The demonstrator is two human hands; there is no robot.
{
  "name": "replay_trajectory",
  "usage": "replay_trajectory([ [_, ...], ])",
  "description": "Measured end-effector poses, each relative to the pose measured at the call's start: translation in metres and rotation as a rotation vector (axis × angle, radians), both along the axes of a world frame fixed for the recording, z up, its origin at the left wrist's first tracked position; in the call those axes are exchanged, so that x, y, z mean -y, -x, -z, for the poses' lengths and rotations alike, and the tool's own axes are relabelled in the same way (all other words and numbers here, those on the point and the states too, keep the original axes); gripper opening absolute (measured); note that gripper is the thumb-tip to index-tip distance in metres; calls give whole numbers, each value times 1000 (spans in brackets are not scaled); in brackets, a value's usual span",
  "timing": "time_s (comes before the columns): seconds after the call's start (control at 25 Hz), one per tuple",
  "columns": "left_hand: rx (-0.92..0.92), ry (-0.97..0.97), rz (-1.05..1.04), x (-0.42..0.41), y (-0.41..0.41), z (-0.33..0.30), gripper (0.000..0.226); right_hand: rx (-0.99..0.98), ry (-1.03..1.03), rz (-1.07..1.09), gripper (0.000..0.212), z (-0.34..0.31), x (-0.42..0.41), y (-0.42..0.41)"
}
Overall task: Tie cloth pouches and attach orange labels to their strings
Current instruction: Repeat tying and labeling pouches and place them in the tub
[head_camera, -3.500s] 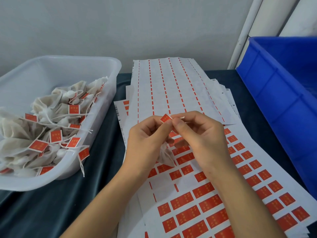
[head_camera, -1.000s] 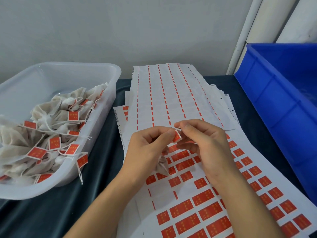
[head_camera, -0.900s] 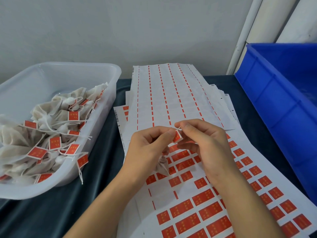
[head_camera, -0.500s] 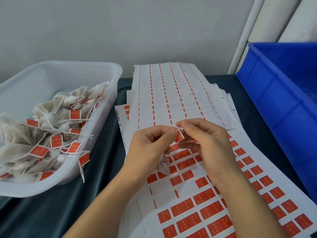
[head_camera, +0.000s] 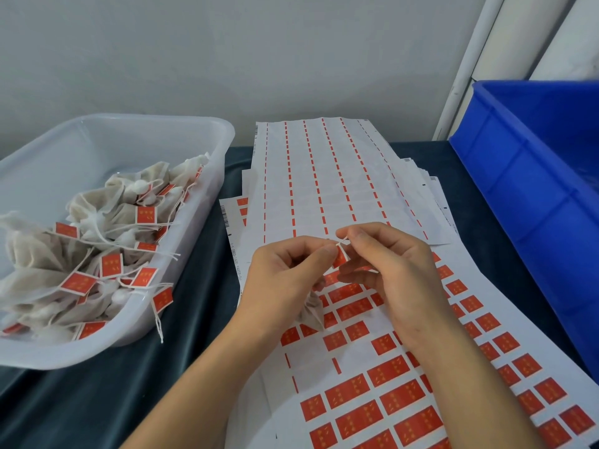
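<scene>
Label work almost done on this pouch: small orange rectangular paper label (head_camera: 339,256), held flat and face-up between both thumbs a few seconds ago, now folded down and hanging edge-on from thin white cotton string (head_camera: 344,242), dropped from about 12 o'clock of the fingertips to just below them. Left hand (head_camera: 285,280) closed, thumb and forefinger pinching label at its left edge, small cream cloth pouch (head_camera: 311,311) dangling beneath the palm at roughly 6 o'clock. Right hand (head_camera: 389,273) closed too, thumb and forefinger nipping the string end just above the label, at about 1 o'clock of it. Hardly any shift over the last second beyond a slight tightening of the pinch, so likely pressing the folded sticker shut around the string. Below the hands, white backing sheets of orange labels (head_camera: 389,400) spread on dark teal cloth-covered bench (head_camera: 113,400), many slots peeled bare. At 9 o'clock, translucent white plastic tub (head_camera: 181,131) heaped with finished, tagged pouches; at 3 o'clock, blue plastic crate (head_camera: 534,189). Probably ready for a toss into the tub once the adhesive halves hold.
</scene>
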State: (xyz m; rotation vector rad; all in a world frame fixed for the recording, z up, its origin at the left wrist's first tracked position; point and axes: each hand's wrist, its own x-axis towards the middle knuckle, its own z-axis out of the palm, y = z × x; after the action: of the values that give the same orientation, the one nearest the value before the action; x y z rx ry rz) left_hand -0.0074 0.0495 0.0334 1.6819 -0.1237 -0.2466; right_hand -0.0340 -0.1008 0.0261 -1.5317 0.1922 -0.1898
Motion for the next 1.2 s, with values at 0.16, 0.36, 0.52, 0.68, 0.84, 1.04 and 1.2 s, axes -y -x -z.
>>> replay_trajectory([
  [0.16, 11, 36, -42, -1, -2, 2, 23, 59, 32, -149, 20, 0, 1, 1],
  [0.36, 20, 68, -51, -1, -4, 3, 23, 115, 108, -121, 29, 1, 0, 0],
  [0.52, 8, 71, -70, -2, -5, 5, 23, 130, 121, -86, 29, 3, 1, 0],
  [0.68, 33, 53, -77, -1, -5, 5, 23, 103, 100, -123, 31, 3, 2, 0],
  [0.84, 78, 5, -54, -1, -5, 6, 16, 108, 104, -137, 22, 3, -1, 2],
  [1.04, 104, -11, -31, -1, -3, 8, 14, 71, 216, -35, 7, 4, -4, 1],
  [1.2, 123, -33, -38, -2, -4, 11, 12, 65, 214, 0, 8, 4, -3, 1],
])
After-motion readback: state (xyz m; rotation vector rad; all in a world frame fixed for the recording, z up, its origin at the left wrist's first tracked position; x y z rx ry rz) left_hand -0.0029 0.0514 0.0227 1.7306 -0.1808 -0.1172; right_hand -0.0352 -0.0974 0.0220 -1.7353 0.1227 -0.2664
